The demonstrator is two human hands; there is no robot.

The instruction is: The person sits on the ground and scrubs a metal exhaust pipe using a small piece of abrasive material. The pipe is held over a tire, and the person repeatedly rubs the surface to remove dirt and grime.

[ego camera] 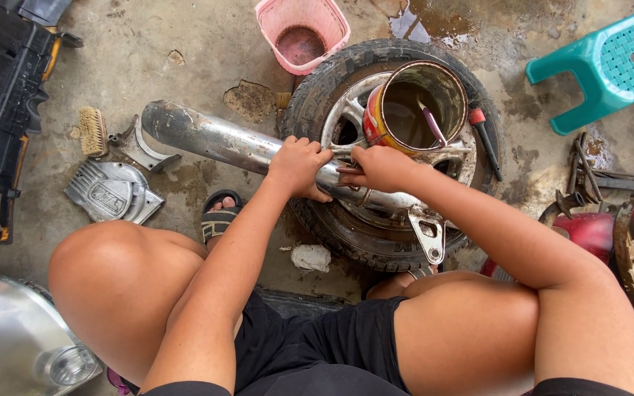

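Note:
A long chrome exhaust pipe [207,137] lies across a motorcycle wheel with tyre [332,81] on the concrete floor. My left hand [299,167] grips the pipe from above at its middle. My right hand [379,167] is closed on a small dark piece, pressed against the pipe just right of the left hand; what the piece is I cannot tell. A metal bracket [429,235] hangs from the pipe's near end. An open tin can [412,106] with murky liquid and a pink-handled brush [431,121] stands on the wheel hub.
A pink basket [302,29] sits behind the wheel, a teal plastic stool [610,62] at the far right. A scrub brush [94,130] and grey engine cover [111,192] lie left. A red-handled screwdriver [484,139] rests on the tyre. Red motorcycle parts [596,231] lie right.

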